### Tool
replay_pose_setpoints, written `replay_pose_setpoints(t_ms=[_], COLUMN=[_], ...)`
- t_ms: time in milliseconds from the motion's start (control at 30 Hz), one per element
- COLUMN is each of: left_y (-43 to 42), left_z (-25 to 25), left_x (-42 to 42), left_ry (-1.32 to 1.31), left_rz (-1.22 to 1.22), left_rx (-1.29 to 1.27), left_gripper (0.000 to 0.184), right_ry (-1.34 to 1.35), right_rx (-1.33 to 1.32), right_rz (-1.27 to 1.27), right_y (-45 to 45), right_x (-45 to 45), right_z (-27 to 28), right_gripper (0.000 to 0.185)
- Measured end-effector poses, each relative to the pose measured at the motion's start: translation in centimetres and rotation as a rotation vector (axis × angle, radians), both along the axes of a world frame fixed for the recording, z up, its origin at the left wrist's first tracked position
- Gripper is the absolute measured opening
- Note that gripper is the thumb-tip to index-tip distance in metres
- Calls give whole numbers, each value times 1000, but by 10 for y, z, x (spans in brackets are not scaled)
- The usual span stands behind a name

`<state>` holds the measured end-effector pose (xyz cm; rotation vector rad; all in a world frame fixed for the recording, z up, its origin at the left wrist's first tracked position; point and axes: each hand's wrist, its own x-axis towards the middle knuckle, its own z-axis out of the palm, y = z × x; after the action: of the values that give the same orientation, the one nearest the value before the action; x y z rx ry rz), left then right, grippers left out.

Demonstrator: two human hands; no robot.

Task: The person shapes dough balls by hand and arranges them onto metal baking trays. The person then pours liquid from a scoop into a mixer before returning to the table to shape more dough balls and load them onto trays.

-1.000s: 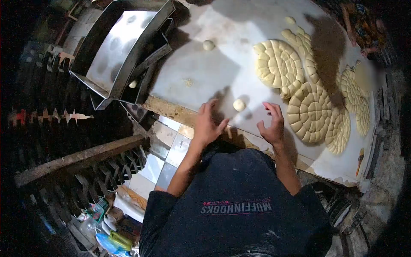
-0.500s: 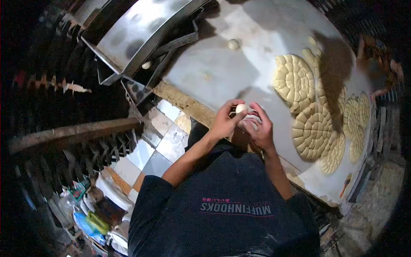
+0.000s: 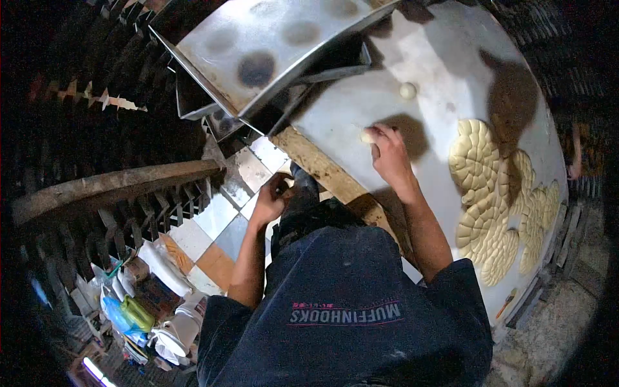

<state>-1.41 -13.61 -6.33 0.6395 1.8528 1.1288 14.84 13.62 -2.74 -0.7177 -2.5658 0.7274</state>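
My right hand [image 3: 391,153] is over the pale work table [image 3: 335,113], its thumb and fingers closed on a small piece of dough [image 3: 367,137]. Lower and to the left, my left hand [image 3: 269,201] hangs beside my leg, off the table's edge. Its fingers are curled round, and whatever may be inside them is hidden. A lone dough ball [image 3: 407,91] rests on the table beyond my right hand. Rounds of dough pieces packed together [image 3: 476,158] cover the table's right side.
Stacked metal trays [image 3: 258,48] jut out at the upper left, by the table's wooden edge [image 3: 322,169]. A wooden beam [image 3: 122,184] lies left of the tiled floor [image 3: 222,216]. Bags and a white bucket [image 3: 177,332] stand at lower left. A small brush [image 3: 507,302] lies far right.
My hands have parted from together at the table edge. The right moved forward over the table with dough; the left dropped left and off the edge. The view has shifted.
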Motion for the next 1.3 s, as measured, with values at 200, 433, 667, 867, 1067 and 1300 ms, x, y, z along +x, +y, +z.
replay_pose_setpoints(t_ms=[200,433,667,867,1067,1300], left_y=[-118,-152,-160,-181,-181,-203], left_z=[-146,-198,-242,-267,-238,-223], left_x=[-49,-69,-134,-127,-105,-122], left_ry=[333,58,42,-12,-292,-371], left_rz=[27,32,299,498,566,652], left_rx=[-385,-577,-449,-554,-416,-430], left_gripper=[29,40,27,37,30,19], right_ry=[232,381,218,-253,-277,667], right_rx=[-949,-1295,-411,28,-190,115], right_rz=[-102,95,370,591,494,-401], right_y=[24,-7,-24,-5,12,140], right_x=[-5,-90,-210,-267,-255,-148], right_z=[35,150,169,131,122,147], right_gripper=[46,49,40,47,58,10])
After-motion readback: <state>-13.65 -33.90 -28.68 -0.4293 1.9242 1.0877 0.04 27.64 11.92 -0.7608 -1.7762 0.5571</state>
